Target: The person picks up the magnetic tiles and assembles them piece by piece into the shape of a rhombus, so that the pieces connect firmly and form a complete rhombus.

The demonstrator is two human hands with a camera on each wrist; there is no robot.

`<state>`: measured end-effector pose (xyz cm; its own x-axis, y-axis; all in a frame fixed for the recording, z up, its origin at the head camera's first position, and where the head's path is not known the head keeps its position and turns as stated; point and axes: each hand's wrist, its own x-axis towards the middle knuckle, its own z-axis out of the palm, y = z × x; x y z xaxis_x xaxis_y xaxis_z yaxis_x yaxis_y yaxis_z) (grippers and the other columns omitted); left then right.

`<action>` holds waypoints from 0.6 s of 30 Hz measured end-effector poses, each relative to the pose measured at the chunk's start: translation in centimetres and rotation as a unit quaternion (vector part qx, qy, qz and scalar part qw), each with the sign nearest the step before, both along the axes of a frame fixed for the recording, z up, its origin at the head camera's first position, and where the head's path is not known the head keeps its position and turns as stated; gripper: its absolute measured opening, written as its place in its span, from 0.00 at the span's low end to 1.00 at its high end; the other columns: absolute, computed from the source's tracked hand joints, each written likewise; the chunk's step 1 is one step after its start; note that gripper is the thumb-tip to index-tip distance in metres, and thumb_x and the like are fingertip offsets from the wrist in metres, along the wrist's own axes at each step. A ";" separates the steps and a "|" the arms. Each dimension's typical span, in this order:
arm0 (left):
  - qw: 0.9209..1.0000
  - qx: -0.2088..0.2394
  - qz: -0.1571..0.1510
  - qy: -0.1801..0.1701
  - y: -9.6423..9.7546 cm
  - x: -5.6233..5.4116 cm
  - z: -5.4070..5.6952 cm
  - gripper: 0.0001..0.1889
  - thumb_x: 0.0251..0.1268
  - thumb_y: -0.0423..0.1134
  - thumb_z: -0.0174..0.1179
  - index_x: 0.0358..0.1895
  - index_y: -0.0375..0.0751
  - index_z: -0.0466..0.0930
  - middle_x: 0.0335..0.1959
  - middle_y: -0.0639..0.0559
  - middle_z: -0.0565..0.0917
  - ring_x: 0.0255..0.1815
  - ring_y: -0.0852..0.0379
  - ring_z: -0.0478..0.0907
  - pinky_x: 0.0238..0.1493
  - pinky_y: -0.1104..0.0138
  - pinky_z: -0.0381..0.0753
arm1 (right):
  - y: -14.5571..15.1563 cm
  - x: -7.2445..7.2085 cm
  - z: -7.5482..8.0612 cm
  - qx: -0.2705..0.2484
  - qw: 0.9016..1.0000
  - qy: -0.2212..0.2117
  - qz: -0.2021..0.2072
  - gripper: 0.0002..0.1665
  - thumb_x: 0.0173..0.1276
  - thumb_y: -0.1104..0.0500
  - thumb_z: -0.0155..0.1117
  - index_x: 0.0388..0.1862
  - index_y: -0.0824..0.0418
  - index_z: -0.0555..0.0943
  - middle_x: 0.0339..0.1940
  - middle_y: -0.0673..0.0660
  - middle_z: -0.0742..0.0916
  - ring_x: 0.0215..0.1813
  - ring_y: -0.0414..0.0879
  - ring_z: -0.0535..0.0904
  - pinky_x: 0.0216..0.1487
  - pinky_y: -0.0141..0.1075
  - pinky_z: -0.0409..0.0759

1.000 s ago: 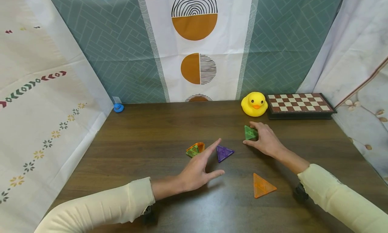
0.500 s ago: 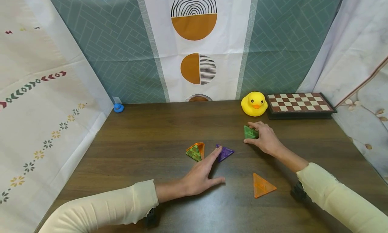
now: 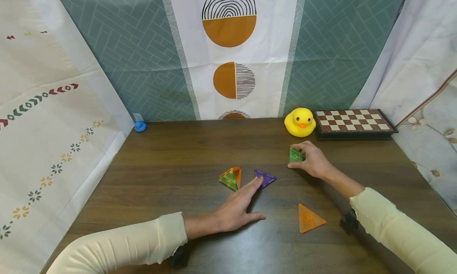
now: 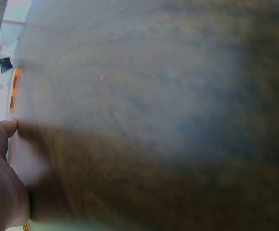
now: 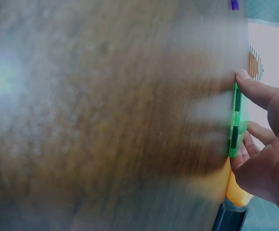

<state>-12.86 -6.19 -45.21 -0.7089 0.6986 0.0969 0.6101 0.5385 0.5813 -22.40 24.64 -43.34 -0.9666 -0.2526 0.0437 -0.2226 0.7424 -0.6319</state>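
My left hand point(image 3: 233, 210) lies low over the table with its fingers straight and the thumb spread. Its fingertips overlap the near-left edge of a purple triangular magnetic tile point(image 3: 268, 179). Just left of those fingers sits an orange triangular tile point(image 3: 237, 174) with a smaller green triangular tile point(image 3: 228, 180) against it. Farther back on the right, my right hand point(image 3: 312, 161) holds another green triangular tile point(image 3: 295, 155) between thumb and fingers. The right wrist view shows this green tile point(image 5: 234, 120) edge-on, flat at the tabletop, thumb at one end and fingers at the other.
A larger orange triangular tile point(image 3: 310, 219) lies nearer, between the two forearms. At the back stand a yellow rubber duck point(image 3: 300, 123) and a checkered board-game box point(image 3: 353, 125). A small blue duck point(image 3: 140, 126) sits at the far left corner, by the cloth wall.
My left hand has come down and slightly nearer, its fingertips now over the purple tile. The right hand keeps its hold on the green tile, its fingers drawn a little closer.
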 end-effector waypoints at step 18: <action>1.000 -0.002 0.001 0.009 0.1 0.2 0.0 0.53 0.70 0.51 0.73 0.86 0.34 0.50 0.86 0.39 0.54 0.86 0.48 0.51 0.82 0.52 0.56 | -0.1 -0.2 0.0 -0.025 0.999 -0.003 -0.035 0.42 0.64 0.57 0.83 0.71 0.71 0.74 0.66 0.73 0.81 0.64 0.69 0.76 0.67 0.64 0.74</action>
